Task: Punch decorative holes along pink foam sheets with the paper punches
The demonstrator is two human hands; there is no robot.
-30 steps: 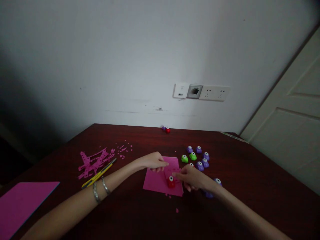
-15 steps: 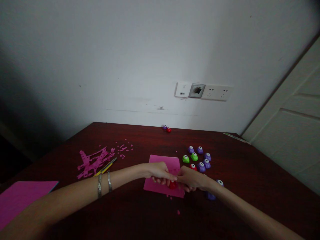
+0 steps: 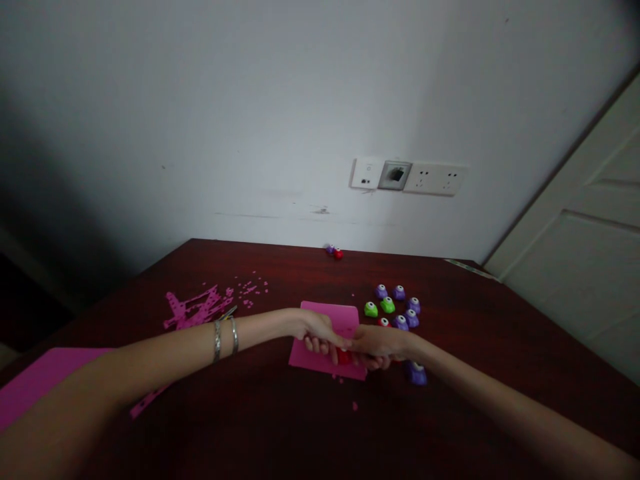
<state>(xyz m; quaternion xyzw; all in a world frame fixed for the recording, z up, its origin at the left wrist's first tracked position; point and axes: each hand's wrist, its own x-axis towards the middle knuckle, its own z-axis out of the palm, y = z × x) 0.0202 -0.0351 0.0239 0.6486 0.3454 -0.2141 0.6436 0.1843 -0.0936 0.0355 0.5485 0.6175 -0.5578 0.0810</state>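
A small red craft punch (image 3: 345, 358) rests on a pink paper sheet (image 3: 313, 361) in front of me, mostly covered by fingers. My left hand (image 3: 317, 332) comes in from the left with its fingers curled and its thumb on the punch's top. From the other side my right hand (image 3: 381, 342) closes around the punch, its thumb meeting the left one. Both hands are closed on it. Whether any paper sits in the punch's slot is hidden.
Purple punches (image 3: 412, 318), green punches (image 3: 371, 309) and another red punch (image 3: 383, 322) stand right of the paper. Cut pink scraps (image 3: 197, 310) lie left, beside a mostly hidden cutter knife (image 3: 229, 312). A larger pink sheet (image 3: 55, 370) lies far left. A wall closes off the back.
My left hand has moved right and down from the paper's far part onto the red punch. My right hand has moved slightly, its thumb now against the left thumb over the punch.
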